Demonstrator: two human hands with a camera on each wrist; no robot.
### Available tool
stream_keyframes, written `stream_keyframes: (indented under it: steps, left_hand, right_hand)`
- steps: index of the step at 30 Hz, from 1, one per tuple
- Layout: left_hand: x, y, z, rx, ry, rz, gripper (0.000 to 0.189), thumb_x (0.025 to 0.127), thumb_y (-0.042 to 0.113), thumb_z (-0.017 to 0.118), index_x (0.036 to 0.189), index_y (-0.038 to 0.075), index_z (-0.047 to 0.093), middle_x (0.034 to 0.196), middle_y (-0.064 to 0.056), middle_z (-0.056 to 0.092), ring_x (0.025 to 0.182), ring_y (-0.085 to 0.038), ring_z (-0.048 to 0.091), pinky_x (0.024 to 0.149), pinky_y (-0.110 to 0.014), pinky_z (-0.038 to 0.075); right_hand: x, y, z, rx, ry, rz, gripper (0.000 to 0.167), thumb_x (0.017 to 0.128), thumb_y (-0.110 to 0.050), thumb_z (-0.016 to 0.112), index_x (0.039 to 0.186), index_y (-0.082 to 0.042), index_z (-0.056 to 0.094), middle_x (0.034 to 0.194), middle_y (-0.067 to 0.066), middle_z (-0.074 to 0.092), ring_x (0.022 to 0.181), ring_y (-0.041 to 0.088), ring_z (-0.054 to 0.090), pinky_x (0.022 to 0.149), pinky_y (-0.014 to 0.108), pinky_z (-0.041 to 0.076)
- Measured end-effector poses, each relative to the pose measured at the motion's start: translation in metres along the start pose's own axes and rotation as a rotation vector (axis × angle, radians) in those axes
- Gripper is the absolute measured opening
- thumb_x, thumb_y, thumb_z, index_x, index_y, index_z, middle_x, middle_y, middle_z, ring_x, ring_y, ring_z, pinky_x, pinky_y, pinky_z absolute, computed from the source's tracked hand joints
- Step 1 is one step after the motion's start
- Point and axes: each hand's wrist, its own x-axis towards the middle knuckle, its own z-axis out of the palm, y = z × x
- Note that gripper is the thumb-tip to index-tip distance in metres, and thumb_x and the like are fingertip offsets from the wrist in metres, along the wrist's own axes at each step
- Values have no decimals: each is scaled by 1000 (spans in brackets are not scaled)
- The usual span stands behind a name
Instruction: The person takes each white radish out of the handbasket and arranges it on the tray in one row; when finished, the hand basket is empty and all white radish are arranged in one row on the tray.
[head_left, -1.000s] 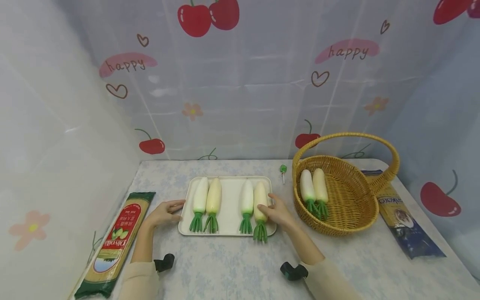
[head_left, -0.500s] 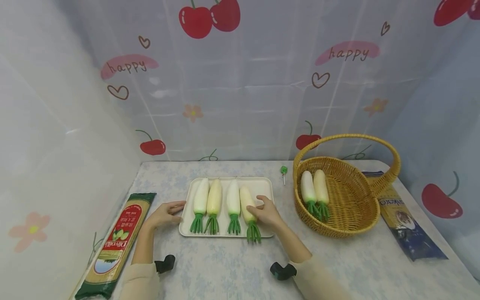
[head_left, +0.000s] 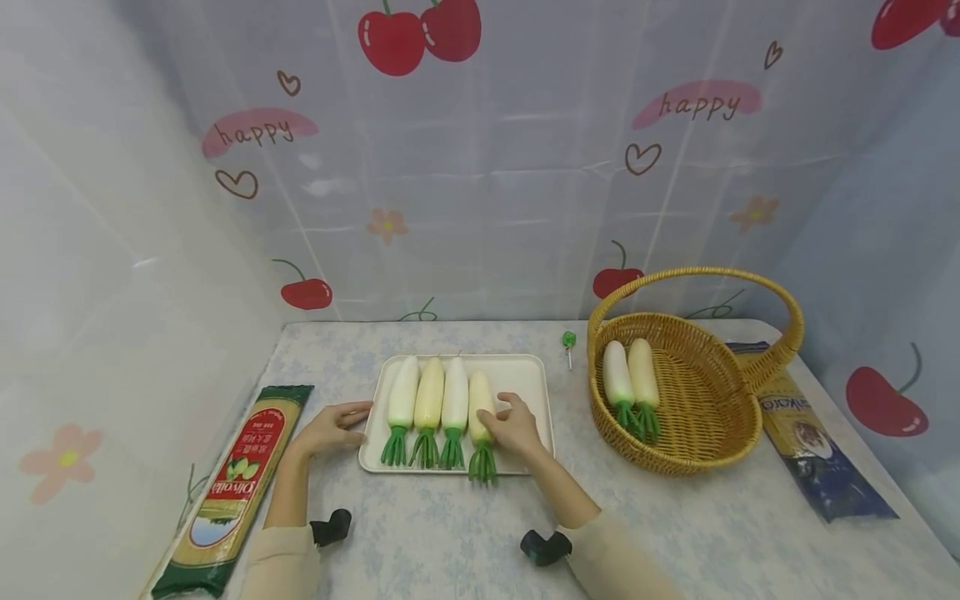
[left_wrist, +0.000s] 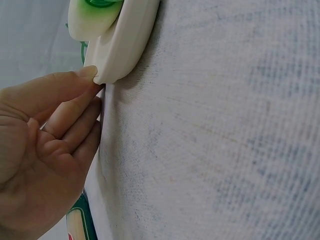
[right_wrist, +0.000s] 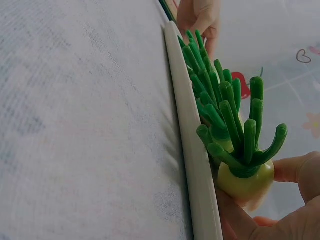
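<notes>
Several toy white radishes with green stalks lie side by side on a white tray [head_left: 534,379]. My right hand [head_left: 513,423] holds the rightmost, yellowish radish [head_left: 480,400], thumb and fingers on opposite sides of it. Its green stalks [right_wrist: 245,130] overhang the tray's front rim in the right wrist view. Just left of it lies a whiter radish [head_left: 455,396]; a yellowish radish [head_left: 429,396] and another white radish [head_left: 403,396] are farther left. At the tray's left edge, my left hand [head_left: 327,429] pinches the rim [left_wrist: 112,60] between thumb and fingers.
A wicker basket [head_left: 705,442] with a tall handle stands to the right, holding two radishes [head_left: 617,375]. A blue and gold packet [head_left: 810,450] lies partly behind it. A green lollipop [head_left: 568,340] is behind the tray's right end. A pasta packet [head_left: 236,475] lies far left.
My right hand has moved left with the yellowish radish, and the white radish beside it has shifted left too, closing the gap to the left pair. My left hand has stayed at the tray.
</notes>
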Motion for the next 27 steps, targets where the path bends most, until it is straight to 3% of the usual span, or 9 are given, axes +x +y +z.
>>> stream_keyframes:
  steps: [12,21,27]
  left_hand:
    - [0,-2,0,18,0,6,65,79,-4,67,137,-14,38,136,-32,39,128,-45,36,85,-25,49]
    - [0,-1,1,12,-9,7,65,80,-4,66,137,-15,37,138,-33,37,129,-46,35,84,-25,49]
    - [-1,-1,1,4,-7,14,64,80,-5,66,136,-15,37,137,-33,38,128,-45,36,84,-22,48]
  right_hand:
    - [1,-1,10,-32,124,-49,50,86,-28,66,121,6,55,91,18,65,80,27,62,67,36,53]
    - [8,5,-7,-46,19,-15,48,88,-28,66,121,5,57,106,26,65,93,34,66,74,41,54]
    - [16,6,-6,0,27,-21,46,89,-25,64,124,5,56,106,27,65,94,35,65,76,42,54]
